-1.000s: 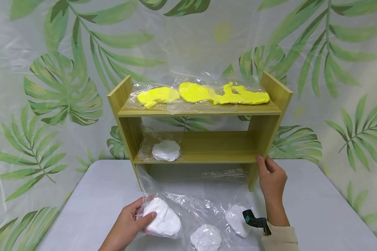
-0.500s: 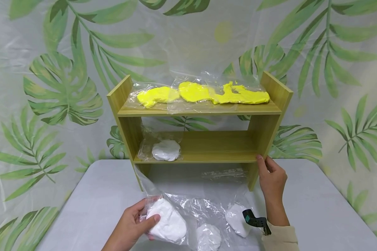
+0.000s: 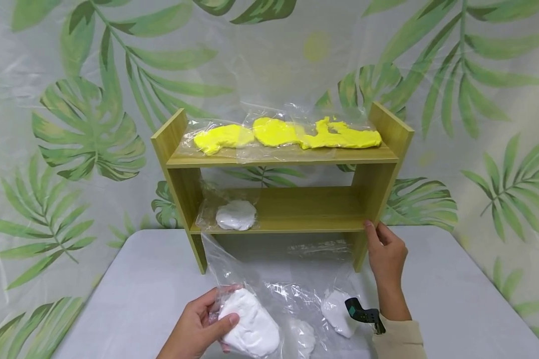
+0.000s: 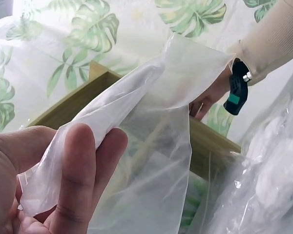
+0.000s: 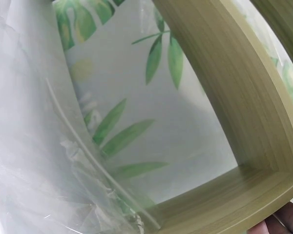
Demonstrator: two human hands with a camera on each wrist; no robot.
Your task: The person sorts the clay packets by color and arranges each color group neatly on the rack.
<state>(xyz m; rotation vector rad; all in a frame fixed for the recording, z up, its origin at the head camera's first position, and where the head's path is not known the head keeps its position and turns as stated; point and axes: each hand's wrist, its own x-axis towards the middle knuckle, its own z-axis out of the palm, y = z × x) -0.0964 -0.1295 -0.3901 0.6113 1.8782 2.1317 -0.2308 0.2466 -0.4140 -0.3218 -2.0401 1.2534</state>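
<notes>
At the lower centre of the frame the left hand, thumb on top, grips a flattened white lump in a clear plastic bag, while at right the right hand pinches the yellowish-brown wooden shelf unit's side

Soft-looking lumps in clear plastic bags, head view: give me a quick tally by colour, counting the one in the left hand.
Bright yellow flattened lumps: 3
White rounded lumps, including the one the left hand holds: 4
Total: 7
</notes>
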